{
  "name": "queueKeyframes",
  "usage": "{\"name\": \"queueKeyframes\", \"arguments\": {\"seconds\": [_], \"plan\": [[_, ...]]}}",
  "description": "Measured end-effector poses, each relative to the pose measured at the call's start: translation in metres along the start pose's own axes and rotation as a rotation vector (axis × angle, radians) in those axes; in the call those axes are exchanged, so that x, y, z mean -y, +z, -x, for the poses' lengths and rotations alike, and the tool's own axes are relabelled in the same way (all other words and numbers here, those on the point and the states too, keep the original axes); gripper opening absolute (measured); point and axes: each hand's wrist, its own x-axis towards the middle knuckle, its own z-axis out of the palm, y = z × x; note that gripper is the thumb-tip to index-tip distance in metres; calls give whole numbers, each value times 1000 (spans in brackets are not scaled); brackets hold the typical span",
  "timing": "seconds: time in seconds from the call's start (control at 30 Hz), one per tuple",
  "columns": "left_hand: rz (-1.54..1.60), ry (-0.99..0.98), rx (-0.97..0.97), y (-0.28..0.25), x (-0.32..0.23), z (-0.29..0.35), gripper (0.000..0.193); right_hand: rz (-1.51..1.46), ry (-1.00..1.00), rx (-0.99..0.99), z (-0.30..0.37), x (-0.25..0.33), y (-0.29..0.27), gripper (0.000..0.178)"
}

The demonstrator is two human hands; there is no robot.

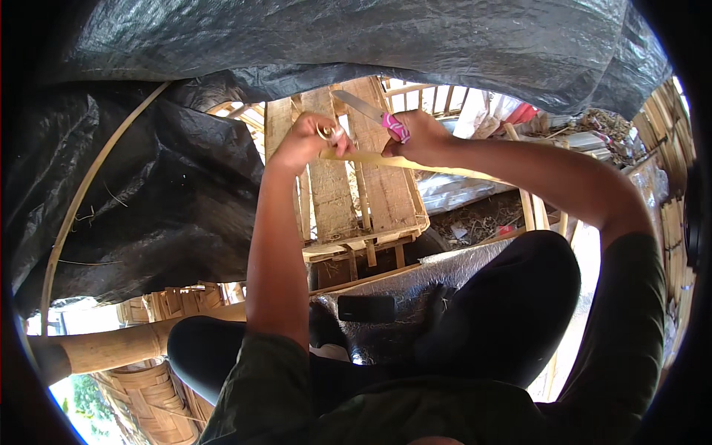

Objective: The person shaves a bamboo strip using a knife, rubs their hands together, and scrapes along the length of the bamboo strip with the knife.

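Nearest were the wearer's dark-clad knees [504, 304], spread apart, which left room for the forearms to reach forward between them. A flat black rectangle [366, 308], perhaps a phone, lay on a silvery sheet [445, 278] between the knees, probably put there to be within reach.

Farther out, both arms were raised toward the slatted counter. The left grip [302, 141] was curled closed about the end of a pale yellow strip [452, 169], seemingly to steady it; a small pale loop [326, 132] showed at those fingers, too small to identify. The strip ran right, past the right hand and under that forearm, likely held level so its length hung free.

The right grip [421, 137] was wrapped around the pink patterned handle of a knife [363, 107], its blade pointing left and outward, apart from the strip. Whether the right fingers also pinched the strip I could not tell.

Beyond stood the wooden counter [382, 196], its boards gapped. Dark plastic sheeting [356, 41] hung past it, apparently as shelter.
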Motion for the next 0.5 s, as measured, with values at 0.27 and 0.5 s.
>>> {"name": "queueKeyframes", "arguments": {"seconds": [0.27, 0.5], "plan": [[77, -67, 122, -27, 12, -46, 24, 247, 90, -29, -39, 15, -2, 28], [182, -282, 126, -50, 34, -49, 19, 176, 20, -84, -56, 2, 28, 34]]}}
